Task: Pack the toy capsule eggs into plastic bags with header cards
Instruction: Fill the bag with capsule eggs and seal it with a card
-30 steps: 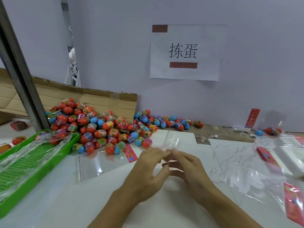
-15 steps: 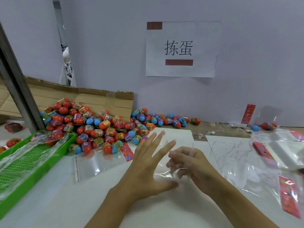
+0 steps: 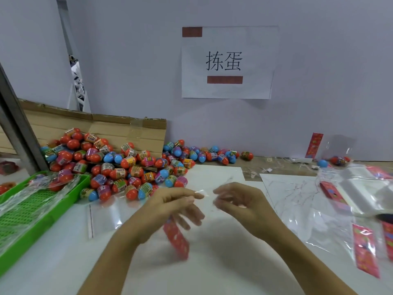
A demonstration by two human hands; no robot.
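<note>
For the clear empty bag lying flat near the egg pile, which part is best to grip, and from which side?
Probably pinch the near right corner of the clear bag, coming from the right. It lies flat on the table, so only an edge can be lifted; the egg pile crowds its far side, while that corner is free.

view: one head cam, wide-angle, no 2nd view to share w/
faces: fwd + down over white table point(image 3: 212, 269) toward far wall
near: both forearms enter bottom edge, close to lens
far: paper sign point(image 3: 228, 62) on wall
edges: bent by wide lens
</note>
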